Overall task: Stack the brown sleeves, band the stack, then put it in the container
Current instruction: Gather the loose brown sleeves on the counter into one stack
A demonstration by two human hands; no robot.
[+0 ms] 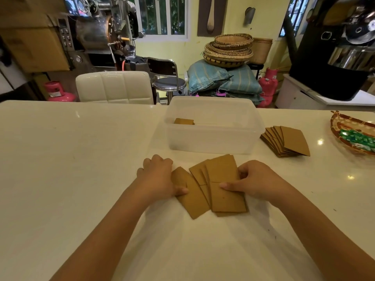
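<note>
Several flat brown sleeves [220,185] lie fanned out on the white table just in front of me. My left hand [159,175] rests on the leftmost sleeve [192,199], thumb pressing its left edge. My right hand [253,181] holds the right edge of the top sleeve, thumb on its face. Behind them stands a clear plastic container [213,138] with a small stack of brown sleeves [183,121] inside at its far left. A second fanned pile of sleeves [288,141] lies to the container's right. No band is visible.
A woven basket [345,126] with green packets sits at the table's right edge. Beyond the table's far edge stand a white padded chair [115,87] and a metal stool [168,82]. The table [60,159] stretches bare to my left.
</note>
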